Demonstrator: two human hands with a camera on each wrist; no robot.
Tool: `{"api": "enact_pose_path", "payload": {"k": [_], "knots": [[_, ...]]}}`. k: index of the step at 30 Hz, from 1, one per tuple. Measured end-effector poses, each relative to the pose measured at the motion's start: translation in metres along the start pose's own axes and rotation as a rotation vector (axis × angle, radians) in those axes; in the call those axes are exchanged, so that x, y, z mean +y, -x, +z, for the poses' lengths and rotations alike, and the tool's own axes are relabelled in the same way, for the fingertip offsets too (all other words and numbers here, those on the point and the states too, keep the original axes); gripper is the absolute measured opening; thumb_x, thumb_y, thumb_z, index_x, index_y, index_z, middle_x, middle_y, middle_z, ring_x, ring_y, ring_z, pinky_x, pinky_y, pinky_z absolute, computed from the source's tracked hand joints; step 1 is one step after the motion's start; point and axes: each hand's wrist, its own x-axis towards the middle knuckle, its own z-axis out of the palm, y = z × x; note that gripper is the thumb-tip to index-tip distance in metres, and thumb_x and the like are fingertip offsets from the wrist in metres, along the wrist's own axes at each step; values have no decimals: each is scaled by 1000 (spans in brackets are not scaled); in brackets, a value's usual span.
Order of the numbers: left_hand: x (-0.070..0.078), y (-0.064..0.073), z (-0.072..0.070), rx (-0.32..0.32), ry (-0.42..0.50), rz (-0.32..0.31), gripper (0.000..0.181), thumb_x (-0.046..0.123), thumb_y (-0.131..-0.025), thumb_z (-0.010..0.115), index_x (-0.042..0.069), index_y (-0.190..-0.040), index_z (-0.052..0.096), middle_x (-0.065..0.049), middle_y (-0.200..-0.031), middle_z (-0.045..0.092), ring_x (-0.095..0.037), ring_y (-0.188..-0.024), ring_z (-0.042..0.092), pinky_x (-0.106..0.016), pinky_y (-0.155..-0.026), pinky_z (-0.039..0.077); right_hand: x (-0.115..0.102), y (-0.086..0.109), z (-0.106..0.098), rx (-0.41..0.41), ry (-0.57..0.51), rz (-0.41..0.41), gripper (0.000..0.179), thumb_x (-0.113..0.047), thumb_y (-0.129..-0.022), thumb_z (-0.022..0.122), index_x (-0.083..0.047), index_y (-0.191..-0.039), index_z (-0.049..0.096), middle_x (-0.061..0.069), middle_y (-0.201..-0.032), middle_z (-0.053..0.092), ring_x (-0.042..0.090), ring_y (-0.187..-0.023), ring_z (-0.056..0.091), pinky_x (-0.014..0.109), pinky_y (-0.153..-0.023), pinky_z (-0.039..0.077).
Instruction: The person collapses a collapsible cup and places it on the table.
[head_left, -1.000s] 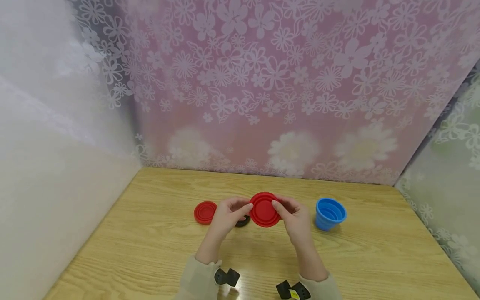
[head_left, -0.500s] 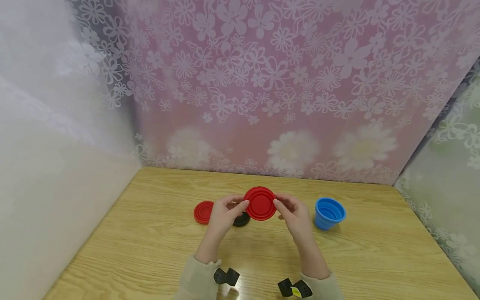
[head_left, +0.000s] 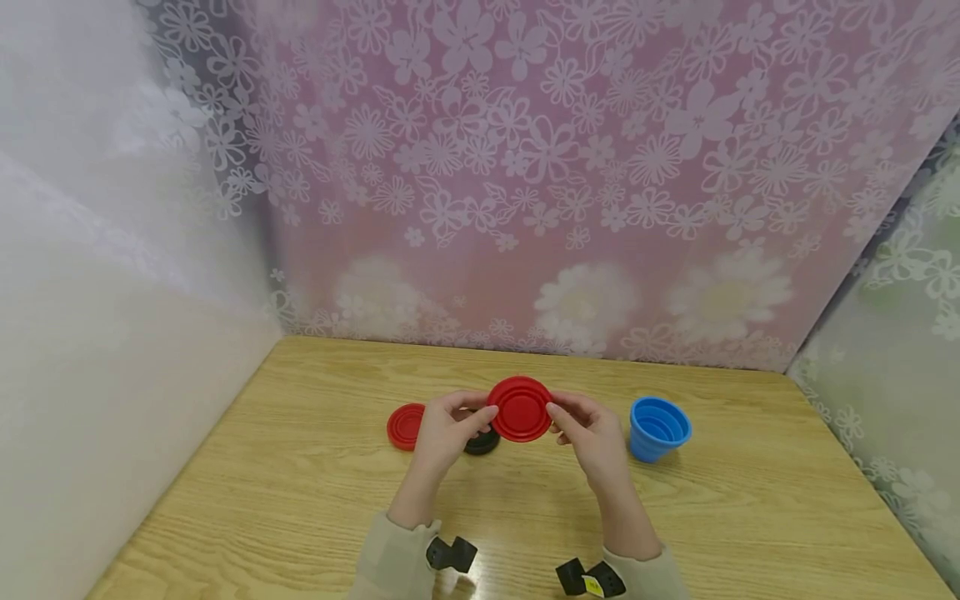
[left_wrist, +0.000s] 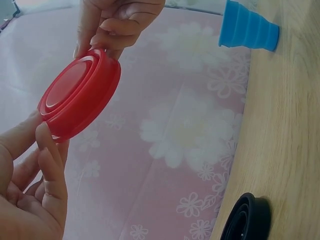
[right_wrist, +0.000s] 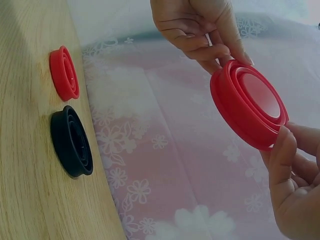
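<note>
A red collapsible cup [head_left: 520,408], squashed into a flat ringed disc, is held up above the table between both hands. My left hand [head_left: 442,433] pinches its left edge, thumb on the near face and fingers behind. On the opposite edge, my right hand [head_left: 596,437] grips it in the same way. Both wrist views show the disc tilted, with its round base side and stepped rings visible. Beyond my left hand lies a black collapsed cup [right_wrist: 59,145], partly covered in the head view. A second flat red cup [right_wrist: 61,75] sits beside the black one.
A blue collapsible cup [head_left: 658,429] stands expanded and upright to the right of my right hand. The wooden table [head_left: 765,500] ends at a pink floral curtain [head_left: 480,250] at the back. Pale sheets flank it left and right.
The held red cup has moved slightly up and left, now tilted a little differently. More of the black cup shows behind my left hand. Both hands keep their grip.
</note>
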Motion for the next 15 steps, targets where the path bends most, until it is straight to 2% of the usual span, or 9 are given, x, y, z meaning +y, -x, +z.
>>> {"api": "enact_pose_path", "payload": {"k": [7, 12, 15], "knots": [[-1, 0, 0, -9, 48, -8, 22, 1, -79, 63, -9, -99, 62, -18, -86, 63, -32, -70, 61, -28, -60, 50, -1, 0, 0, -6, -62, 22, 26, -5, -83, 61, 5, -106, 60, 13, -88, 62, 18, -66, 61, 25, -61, 51], [-2, -1, 0, -6, 58, -11, 23, 1, -80, 63, -10, -100, 61, -17, -89, 62, -26, -71, 63, -35, -65, 51, -1, 0, 1, -3, -91, 19, 25, -3, -83, 59, 7, -106, 59, 13, -86, 62, 15, -65, 61, 26, -63, 51], [-2, -1, 0, -3, 74, -20, 23, 0, -80, 62, -10, -101, 61, -18, -90, 62, -26, -72, 63, -34, -66, 51, -1, 0, 1, 12, -95, 22, 24, -4, -85, 58, 7, -105, 59, 12, -82, 61, 13, -64, 61, 25, -63, 51]]}}
